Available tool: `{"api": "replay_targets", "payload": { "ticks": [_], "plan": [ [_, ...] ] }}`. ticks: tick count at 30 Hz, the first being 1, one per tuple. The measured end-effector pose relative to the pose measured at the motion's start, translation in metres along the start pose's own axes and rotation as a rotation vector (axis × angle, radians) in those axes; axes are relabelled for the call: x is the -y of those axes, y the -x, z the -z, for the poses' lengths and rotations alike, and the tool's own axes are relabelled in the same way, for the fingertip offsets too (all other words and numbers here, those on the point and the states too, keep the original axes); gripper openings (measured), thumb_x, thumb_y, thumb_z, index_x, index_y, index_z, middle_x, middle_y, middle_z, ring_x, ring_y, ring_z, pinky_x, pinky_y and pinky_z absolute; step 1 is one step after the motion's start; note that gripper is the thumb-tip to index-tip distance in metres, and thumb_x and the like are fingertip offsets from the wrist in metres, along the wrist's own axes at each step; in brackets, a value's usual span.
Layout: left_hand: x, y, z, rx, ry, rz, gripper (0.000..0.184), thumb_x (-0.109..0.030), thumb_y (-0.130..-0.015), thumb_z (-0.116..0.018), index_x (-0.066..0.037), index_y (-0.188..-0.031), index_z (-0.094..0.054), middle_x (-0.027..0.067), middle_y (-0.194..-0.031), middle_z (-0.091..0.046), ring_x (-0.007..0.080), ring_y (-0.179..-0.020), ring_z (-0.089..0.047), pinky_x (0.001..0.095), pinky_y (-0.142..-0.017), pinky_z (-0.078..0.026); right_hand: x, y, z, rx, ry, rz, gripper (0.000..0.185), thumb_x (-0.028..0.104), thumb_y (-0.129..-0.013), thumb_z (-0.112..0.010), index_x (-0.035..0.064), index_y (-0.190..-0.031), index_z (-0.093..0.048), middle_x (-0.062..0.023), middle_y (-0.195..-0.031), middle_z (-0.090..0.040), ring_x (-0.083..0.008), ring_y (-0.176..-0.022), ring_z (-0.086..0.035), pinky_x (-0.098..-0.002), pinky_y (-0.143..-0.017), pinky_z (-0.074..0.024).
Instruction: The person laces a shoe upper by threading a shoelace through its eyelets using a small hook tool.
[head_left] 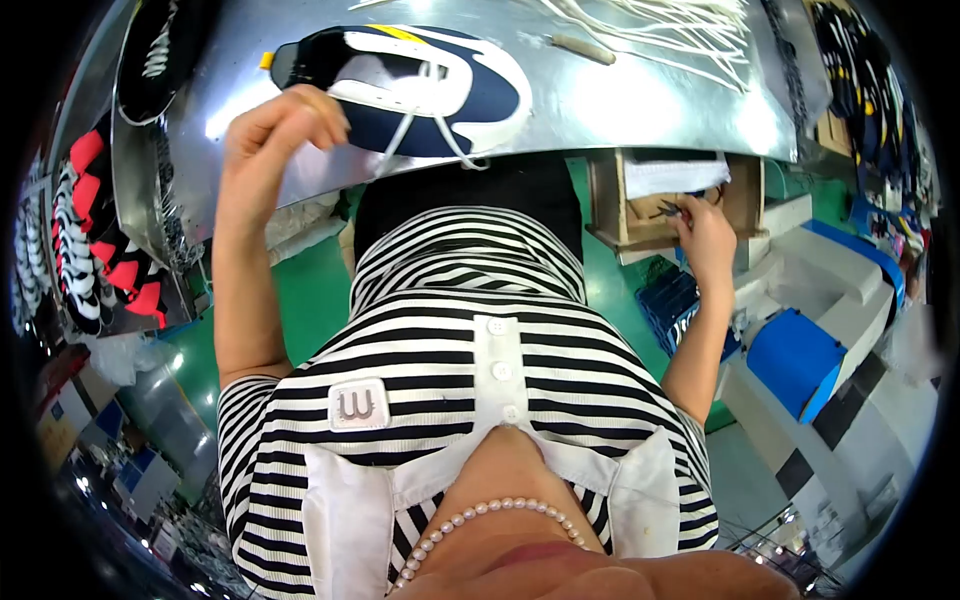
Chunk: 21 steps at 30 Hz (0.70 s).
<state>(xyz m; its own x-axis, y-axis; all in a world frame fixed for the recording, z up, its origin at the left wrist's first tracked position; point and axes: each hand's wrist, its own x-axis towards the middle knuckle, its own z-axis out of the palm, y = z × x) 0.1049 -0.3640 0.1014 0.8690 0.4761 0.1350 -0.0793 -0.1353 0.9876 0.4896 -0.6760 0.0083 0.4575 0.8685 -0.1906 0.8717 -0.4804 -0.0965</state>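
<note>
A navy shoe upper [375, 135] with white overlays and a yellow stripe lies on its side of the metal table, toe to the right. Its white lace [400, 140] is threaded near the tongue, and two ends hang toward the table's front edge. My left hand [285, 130] is raised over the shoe's heel side with its fingers curled together; whatever is in them is hidden. Lower right, my right hand [706, 240] reaches into an open wooden drawer [605, 200] and grips small dark scissors [668, 209]. White cloth or paper [675, 178] lies in that drawer.
Loose white laces [670, 35] and a wooden-handled tool [583, 48] lie on the metal table [640, 110]. A black shoe [150, 60] stands at the left, above a rack of red-and-black shoe parts [100, 240]. More navy uppers [870, 90] hang at right. A blue crate [668, 305] sits below the drawer.
</note>
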Motion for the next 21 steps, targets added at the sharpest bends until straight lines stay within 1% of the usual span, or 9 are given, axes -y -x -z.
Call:
{"api": "replay_targets", "payload": {
  "ticks": [2,4,6,7,10,12,16,19,21],
  "plan": [
    [-0.004,0.0,-0.006,-0.282,-0.313,0.036,0.021,-0.01,-0.093,-0.059,0.003,-0.077,-0.064,0.0121,-0.087,-0.066,0.022,-0.088,-0.061,0.034,-0.083,-0.047,-0.009,-0.009,-0.015,0.04,-0.111,0.031,0.019,0.019,-0.078,-0.073,0.0074,-0.093,-0.073,-0.012,-0.087,-0.071,-0.0338,-0.085,-0.066,-0.0442,-0.073,-0.0509],
    [-0.005,-0.004,-0.016,-0.315,-0.408,0.062,0.013,-0.009,-0.092,-0.062,0.002,-0.086,-0.066,0.0116,-0.094,-0.067,0.0226,-0.091,-0.062,0.033,-0.087,-0.047,-0.012,-0.023,-0.039,0.165,-0.091,0.074,0.021,0.025,-0.079,-0.073,0.0109,-0.095,-0.075,-0.0101,-0.088,-0.072,-0.0305,-0.09,-0.066,-0.045,-0.077,-0.0513],
    [-0.006,-0.013,-0.029,-0.325,-0.961,-0.089,0.012,-0.011,-0.089,-0.067,-0.001,-0.095,-0.069,0.0107,-0.103,-0.068,0.025,-0.097,-0.062,0.0337,-0.09,-0.046,-0.009,-0.024,-0.053,0.02,-0.056,0.21,0.023,0.027,-0.08,-0.073,0.0091,-0.096,-0.074,-0.0111,-0.091,-0.072,-0.0306,-0.09,-0.066,-0.0456,-0.077,-0.0511],
    [-0.006,-0.013,-0.028,-0.269,-1.182,-0.107,0.02,-0.014,-0.087,-0.07,-0.005,-0.105,-0.069,0.0094,-0.11,-0.067,0.0277,-0.103,-0.061,0.0356,-0.091,-0.046,-0.002,-0.026,-0.046,0.108,-0.021,0.131,0.025,0.027,-0.081,-0.073,0.0084,-0.097,-0.074,-0.0115,-0.093,-0.071,-0.031,-0.091,-0.066,-0.0449,-0.077,-0.0512],
    [-0.002,-0.012,-0.027,-0.2,-1.264,-0.066,0.027,-0.012,-0.084,-0.071,-0.006,-0.111,-0.068,0.009,-0.116,-0.066,0.0289,-0.107,-0.061,0.0362,-0.092,-0.046,0.035,-0.028,0.003,0.22,-0.092,-0.04,0.022,0.022,-0.083,-0.073,0.0065,-0.098,-0.072,-0.0129,-0.095,-0.07,-0.032,-0.089,-0.065,-0.0431,-0.076,-0.0512],
    [0.005,-0.018,-0.03,-0.171,-1.264,-0.087,0.028,-0.013,-0.084,-0.071,-0.006,-0.111,-0.067,0.0086,-0.11,-0.067,0.0289,-0.102,-0.061,0.0367,-0.088,-0.047,0.069,-0.03,0.029,-0.234,-0.413,0.171,0.017,0.015,-0.085,-0.07,0.0075,-0.1,-0.07,-0.0134,-0.094,-0.068,-0.0317,-0.089,-0.063,-0.0415,-0.075,-0.0511],
    [0.018,-0.028,-0.032,-0.125,-1.165,-0.034,0.018,-0.016,-0.085,-0.07,-0.008,-0.101,-0.067,0.0066,-0.091,-0.064,0.0289,-0.085,-0.06,0.0423,-0.077,-0.045,0.121,-0.116,0.033,-0.659,-0.308,0.525,0.021,0.009,-0.087,-0.065,0.0042,-0.107,-0.066,-0.0122,-0.106,-0.065,-0.0323,-0.099,-0.06,-0.0397,-0.083,-0.048],
    [0.016,-0.024,-0.031,-0.136,-1.025,0.069,0.019,-0.015,-0.087,-0.069,-0.004,-0.103,-0.065,0.0107,-0.091,-0.063,0.0317,-0.083,-0.062,0.0374,-0.071,-0.048,0.135,-0.162,0.021,-0.528,-0.15,0.506,0.02,0.008,-0.086,-0.065,0.0041,-0.106,-0.066,-0.0136,-0.104,-0.064,-0.034,-0.1,-0.059,-0.0398,-0.085,-0.0479],
    [0.017,-0.022,-0.031,-0.164,-0.957,0.139,0.018,-0.016,-0.088,-0.068,-0.004,-0.102,-0.065,0.0107,-0.094,-0.065,0.0313,-0.086,-0.063,0.037,-0.074,-0.049,0.133,-0.166,0.027,-0.528,-0.169,0.558,0.02,0.007,-0.088,-0.063,0.003,-0.108,-0.064,-0.0125,-0.1,-0.064,-0.0308,-0.097,-0.06,-0.0385,-0.084,-0.0481]
  ]
}}
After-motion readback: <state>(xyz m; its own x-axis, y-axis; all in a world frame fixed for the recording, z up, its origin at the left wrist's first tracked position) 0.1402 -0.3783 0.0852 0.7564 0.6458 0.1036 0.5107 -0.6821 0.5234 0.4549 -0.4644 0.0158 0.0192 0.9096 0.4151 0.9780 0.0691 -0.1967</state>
